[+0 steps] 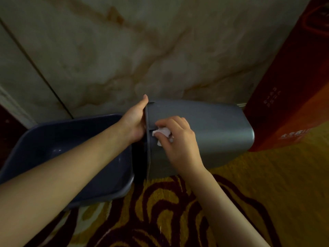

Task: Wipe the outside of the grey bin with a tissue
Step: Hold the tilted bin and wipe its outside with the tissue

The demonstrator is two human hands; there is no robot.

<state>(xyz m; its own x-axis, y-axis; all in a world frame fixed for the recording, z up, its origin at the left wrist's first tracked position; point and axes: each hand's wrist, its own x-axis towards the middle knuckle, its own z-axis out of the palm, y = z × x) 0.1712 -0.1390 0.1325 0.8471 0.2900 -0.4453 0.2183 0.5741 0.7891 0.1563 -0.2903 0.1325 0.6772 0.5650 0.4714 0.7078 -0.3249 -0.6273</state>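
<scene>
The grey bin (204,132) lay on its side on the patterned carpet (178,211), its mouth facing a blue basin (62,150). The left hand (135,120) gripped its rim, while the right hand (178,139) pressed a crumpled tissue (161,133) against the wall beside the rim. A red box (292,97) behind the bin carried pale writing too blurred to read.

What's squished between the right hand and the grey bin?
A crumpled white tissue, pressed by the right hand against the grey bin near its rim, seen in the head view.
</scene>
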